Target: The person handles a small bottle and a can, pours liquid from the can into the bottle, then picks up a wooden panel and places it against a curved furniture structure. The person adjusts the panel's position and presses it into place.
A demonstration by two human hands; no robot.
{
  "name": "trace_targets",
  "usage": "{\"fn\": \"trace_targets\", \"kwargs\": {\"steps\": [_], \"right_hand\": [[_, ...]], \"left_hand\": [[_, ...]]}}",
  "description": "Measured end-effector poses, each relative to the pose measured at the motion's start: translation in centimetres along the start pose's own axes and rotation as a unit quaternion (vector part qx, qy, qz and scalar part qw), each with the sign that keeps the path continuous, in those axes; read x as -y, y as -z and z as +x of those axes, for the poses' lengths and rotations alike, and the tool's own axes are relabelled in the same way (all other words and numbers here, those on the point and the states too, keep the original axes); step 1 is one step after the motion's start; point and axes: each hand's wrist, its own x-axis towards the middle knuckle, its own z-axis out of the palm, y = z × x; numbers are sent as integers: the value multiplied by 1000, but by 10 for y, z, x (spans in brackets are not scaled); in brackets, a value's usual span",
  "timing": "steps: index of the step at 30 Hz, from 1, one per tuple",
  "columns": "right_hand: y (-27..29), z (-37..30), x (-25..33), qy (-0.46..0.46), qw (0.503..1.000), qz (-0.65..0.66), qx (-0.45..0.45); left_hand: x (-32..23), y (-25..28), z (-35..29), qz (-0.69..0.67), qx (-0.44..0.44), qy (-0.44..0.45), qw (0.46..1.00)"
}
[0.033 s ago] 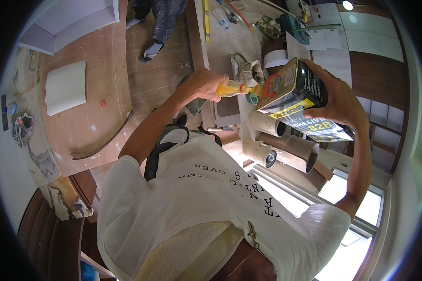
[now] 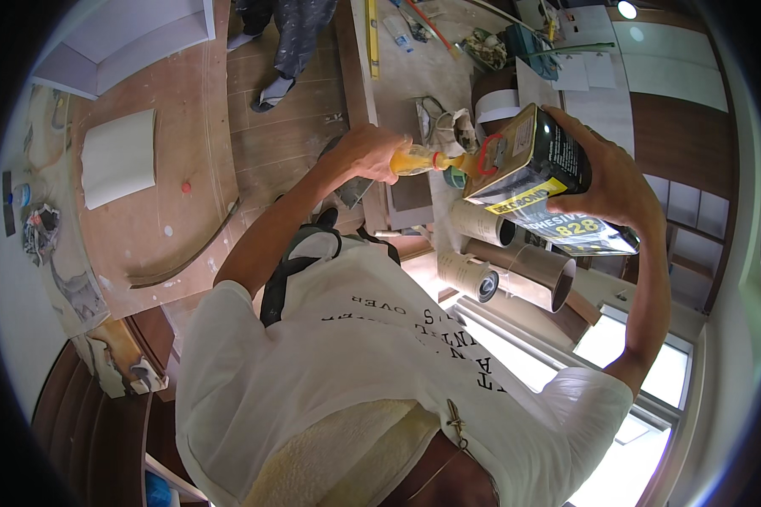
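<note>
My right hand is wrapped round a rectangular metal adhesive can, black with a yellow band and a red loop handle on its top. The can is tipped on its side, its top facing left. In my left hand is a clear plastic bottle with amber stuff inside and a red ring at its neck. The bottle lies roughly level, with its neck against the can's opening. Amber liquid shows where the two meet; its flow direction I cannot tell.
A wooden board with a white sheet and a curved strip lies to the left. Another person's legs stand at the far side. Rolls lie below the can. Tools and a yellow level are on the far workbench.
</note>
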Motion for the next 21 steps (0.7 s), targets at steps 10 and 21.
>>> {"fn": "trace_targets", "kwargs": {"steps": [10,21], "right_hand": [[3,7,-2,-10,1000,-11,0],[4,7,-2,0,1000,-11,4]], "left_hand": [[4,2,9,14,-1,4,1000],[3,0,10,13,3,-2,1000]]}}
